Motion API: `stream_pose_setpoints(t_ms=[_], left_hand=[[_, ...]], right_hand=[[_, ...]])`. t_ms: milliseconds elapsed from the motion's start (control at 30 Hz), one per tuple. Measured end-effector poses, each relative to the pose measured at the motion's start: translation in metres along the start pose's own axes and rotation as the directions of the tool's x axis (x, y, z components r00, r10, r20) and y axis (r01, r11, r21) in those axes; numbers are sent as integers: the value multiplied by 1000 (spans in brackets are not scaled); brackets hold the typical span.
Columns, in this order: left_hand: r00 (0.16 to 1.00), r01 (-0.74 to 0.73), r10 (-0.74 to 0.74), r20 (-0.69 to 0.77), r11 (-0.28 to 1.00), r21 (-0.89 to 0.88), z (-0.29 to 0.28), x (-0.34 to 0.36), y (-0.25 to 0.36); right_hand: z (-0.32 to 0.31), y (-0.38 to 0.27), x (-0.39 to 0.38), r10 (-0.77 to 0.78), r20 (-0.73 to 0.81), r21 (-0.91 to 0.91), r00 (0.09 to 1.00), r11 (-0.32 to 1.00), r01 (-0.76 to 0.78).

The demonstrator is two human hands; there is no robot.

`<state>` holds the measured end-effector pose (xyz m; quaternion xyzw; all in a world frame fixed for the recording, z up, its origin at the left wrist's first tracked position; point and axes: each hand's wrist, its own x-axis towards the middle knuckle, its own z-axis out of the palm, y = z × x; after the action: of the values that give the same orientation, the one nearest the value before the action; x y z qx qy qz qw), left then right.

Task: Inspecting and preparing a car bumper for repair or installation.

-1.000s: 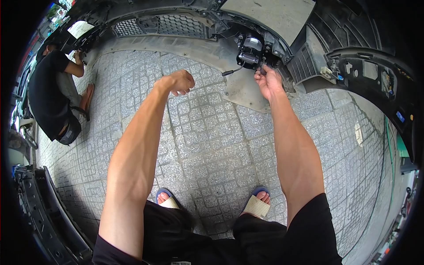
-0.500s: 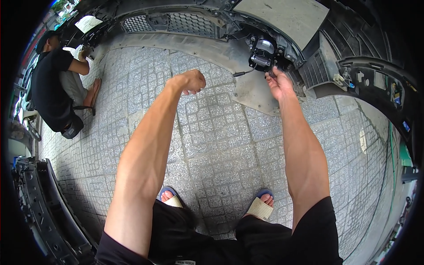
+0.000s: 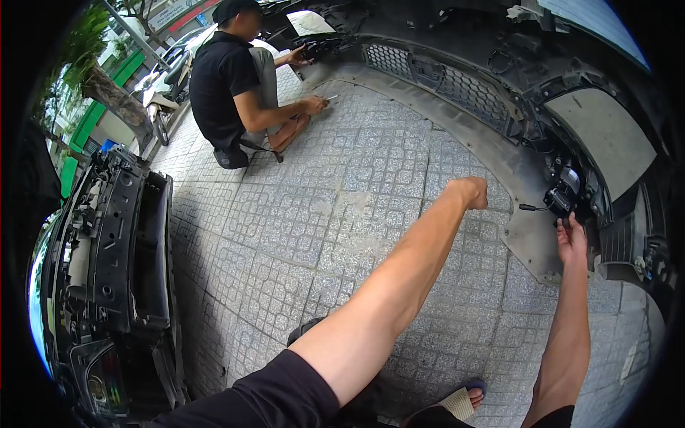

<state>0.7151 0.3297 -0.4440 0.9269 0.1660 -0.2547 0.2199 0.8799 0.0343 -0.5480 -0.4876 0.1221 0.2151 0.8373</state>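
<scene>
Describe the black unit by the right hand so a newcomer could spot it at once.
Find the dark bumper curving across the upper right and follow it rightward, past its honeycomb grilles. Just above the right hand sits the black unit. Unlike the flat grilles, it is bulky, with a shiny rounded top and a short black cable sticking out leftward.

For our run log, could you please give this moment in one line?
right hand: at black lamp unit; left hand: curled, over paving; co-worker: squatting near bumper
</scene>
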Motion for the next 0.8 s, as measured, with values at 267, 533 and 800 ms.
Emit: stream_pose_setpoints(t_ms=[267,533,800], left_hand=[[999,34,-34,-11,999,17,-5,-7,3],[999,29,-29,27,999,16,-11,-7,7],[999,29,-29,22,1000,-1,-9,-6,2]], right_hand=[[-14,-6,12,30,3,19,1000,999,-31],[-11,-13,22,41,-53,-18,998,999,-42],[-4,-12,11,10,-58,15,998,1000,-10]])
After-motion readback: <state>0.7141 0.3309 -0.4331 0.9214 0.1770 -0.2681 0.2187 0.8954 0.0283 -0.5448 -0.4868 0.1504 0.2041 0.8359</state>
